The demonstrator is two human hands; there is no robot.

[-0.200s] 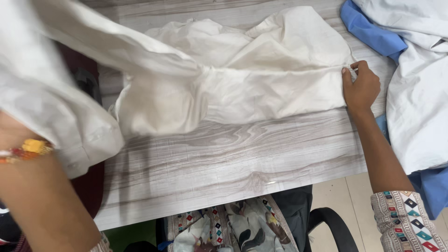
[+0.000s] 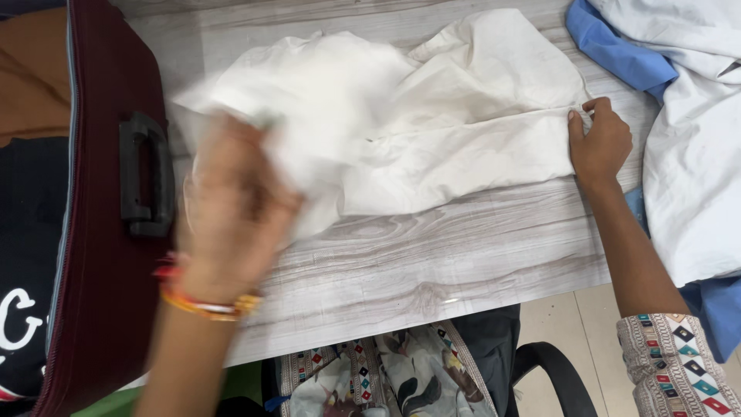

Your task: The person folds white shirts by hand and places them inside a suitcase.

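White garment, cotton by the look, lies crumpled across the far half of a wood-grain table, its lower fold running level from centre to right. Right hand pinches the garment's right edge at that fold, fingers curled onto the cloth, forearm stretched along the table edge, a patterned sleeve cuff at the elbow end. Left hand is motion-blurred over the garment's left end, cloth bunched at the fingertips; cannot tell whether it grips the fabric or only touches it. Beaded orange and red bracelets circle the left wrist. Maroon soft suitcase with a black handle sits along the table's left side, just beside the left hand. At far right, a pale white cloth lies over a blue garment, near the right hand but apart from the white garment. Below the table edge: patterned lap fabric and a black chair armrest.
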